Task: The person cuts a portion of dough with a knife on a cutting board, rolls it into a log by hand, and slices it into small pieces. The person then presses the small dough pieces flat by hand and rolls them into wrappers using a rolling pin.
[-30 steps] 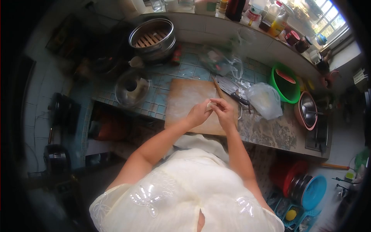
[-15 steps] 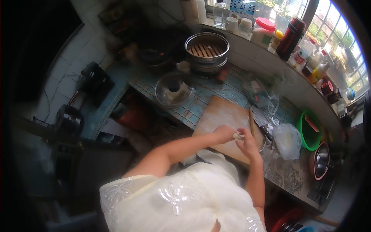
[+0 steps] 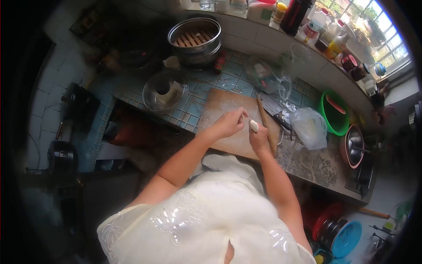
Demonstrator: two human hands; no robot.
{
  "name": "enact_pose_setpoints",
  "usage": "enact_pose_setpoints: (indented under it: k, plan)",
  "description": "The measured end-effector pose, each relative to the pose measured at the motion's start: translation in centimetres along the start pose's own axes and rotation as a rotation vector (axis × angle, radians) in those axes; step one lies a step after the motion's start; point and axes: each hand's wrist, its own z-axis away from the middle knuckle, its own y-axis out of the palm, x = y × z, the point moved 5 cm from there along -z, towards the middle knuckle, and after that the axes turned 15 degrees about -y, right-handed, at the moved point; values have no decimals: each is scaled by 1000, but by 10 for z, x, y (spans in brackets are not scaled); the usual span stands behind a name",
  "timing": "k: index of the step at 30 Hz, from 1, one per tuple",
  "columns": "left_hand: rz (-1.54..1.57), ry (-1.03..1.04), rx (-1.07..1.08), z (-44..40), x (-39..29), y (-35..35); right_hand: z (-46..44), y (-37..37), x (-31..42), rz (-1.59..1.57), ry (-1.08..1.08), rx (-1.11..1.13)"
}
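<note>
Over the floured wooden board [image 3: 220,105], my right hand [image 3: 259,136] is closed around a small white piece of dough [image 3: 254,126], which shows at the top of the fist. To its left, my left hand [image 3: 231,122] hovers with fingers curled and apart from the dough; nothing shows between its thumb and fingers. A wooden rolling pin [image 3: 263,112] lies along the board's right side. Just past it are a broad-bladed knife [image 3: 282,121] with a black handle and a clear plastic bag [image 3: 309,127].
A steel steamer pot [image 3: 194,42] and a glass bowl [image 3: 165,92] stand at the back left. To the right are a green basin [image 3: 332,113] and a pink-rimmed bowl [image 3: 353,147]. Bottles and jars line the windowsill [image 3: 272,26].
My hands have parted; the dough, earlier between both, is now in my right hand alone. The camera view swung one way and back.
</note>
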Motion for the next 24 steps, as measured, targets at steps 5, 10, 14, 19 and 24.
enact_pose_setpoints:
  k: [5,10,14,19,24]
  plan:
    - [210,304,-175,3,7,28,3,21,-2,-350,19,-45]
    - [911,-61,54,-11,34,34,0,21,19,-273,47,92]
    - [994,-81,73,1,13,30,-9,14,29,-426,-25,-4]
    - [1259,-97,118,-9,15,29,-12,2,35,-510,145,-3]
    - [1204,-13,-94,-8,-5,11,1,19,79,-675,8,55]
